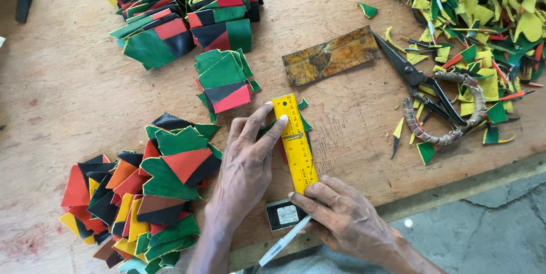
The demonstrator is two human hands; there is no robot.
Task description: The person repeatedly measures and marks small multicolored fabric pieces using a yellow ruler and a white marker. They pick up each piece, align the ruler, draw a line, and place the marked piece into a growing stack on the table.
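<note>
Ruler [295, 142]: flat on bench [68, 80], over a green piece so it can't slide
Left hand [245, 167]: my fingers spread open, pressing it down
Right hand [347, 217]: fingers closed round pen [282, 243], tip at ruler's edge
Scissors [435, 100]: parked by the scraps [483, 1]

— Left hand [245, 163]?
— Pressing the yellow metal ruler [294, 142] flat over a patchwork piece on the wooden table [68, 92]; right hand [341, 217] holds a white pen [282, 244] at the ruler's near end (large scissors [432, 100] lie apart).
</note>
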